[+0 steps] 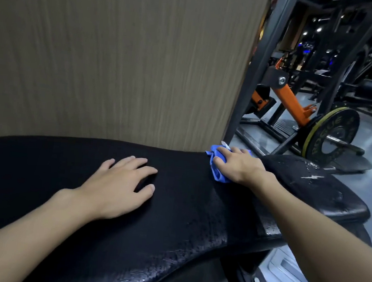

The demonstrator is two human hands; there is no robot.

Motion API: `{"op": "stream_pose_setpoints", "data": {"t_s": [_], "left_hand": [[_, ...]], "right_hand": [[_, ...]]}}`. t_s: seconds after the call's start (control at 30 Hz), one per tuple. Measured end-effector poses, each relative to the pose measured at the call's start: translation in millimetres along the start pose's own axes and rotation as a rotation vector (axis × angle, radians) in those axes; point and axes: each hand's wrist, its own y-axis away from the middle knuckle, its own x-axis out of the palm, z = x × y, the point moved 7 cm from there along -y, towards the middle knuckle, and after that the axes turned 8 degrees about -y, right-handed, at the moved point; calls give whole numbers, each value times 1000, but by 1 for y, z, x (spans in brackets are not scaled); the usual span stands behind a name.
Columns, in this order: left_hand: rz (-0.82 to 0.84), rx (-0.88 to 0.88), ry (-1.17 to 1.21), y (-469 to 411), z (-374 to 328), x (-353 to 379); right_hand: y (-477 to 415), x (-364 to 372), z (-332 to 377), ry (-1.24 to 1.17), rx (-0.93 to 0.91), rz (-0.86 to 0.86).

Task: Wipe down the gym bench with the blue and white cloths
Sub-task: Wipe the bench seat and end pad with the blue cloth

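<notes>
Fingers (221,161) of the right hand (239,166) are clenched round the blue cloth (219,179) at 1 o'clock on the bench (171,220), judged soft, light and best gripped bunched, while the left hand (119,186) is laid flat, released, at 8 o'clock from it.

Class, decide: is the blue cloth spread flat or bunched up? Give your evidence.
Bunched up: the blue cloth shows creased folds poking out around the right hand, whose fingers curl over it.

cloth (218,175): blue, under the right hand (239,165)
bench pad (172,209): black, pebbled grain
wall panel (121,52): beige, fine vertical streaks
weight plate (331,136): black, yellow rim
</notes>
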Motion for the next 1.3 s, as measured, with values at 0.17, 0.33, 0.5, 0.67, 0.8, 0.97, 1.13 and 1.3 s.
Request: {"op": "stream_pose_setpoints", "data": {"t_s": [0.17,0.33,0.5,0.67,0.8,0.97,1.13,1.3], "left_hand": [[-13,-29,-12,23,40,-3],[-4,-46,-16,43,74,-8],[3,-75,-19,65,114,-13],[-7,-115,-36,92,161,-19],[-22,-175,-33,119,205,-23],[-30,-256,-53,154,250,-27],[-68,-304,-45,187,273,-30],[-132,-336,-64,210,281,-30]], "right_hand": [[-1,13,61,-14,-61,10],[-3,25,125,-13,-109,11],[-2,35,183,-14,-145,7],[-3,43,240,3,-184,20],[-6,51,290,10,-224,32],[-6,63,361,2,-312,39],[0,75,421,3,-400,54],[15,83,475,3,-490,68]]}}
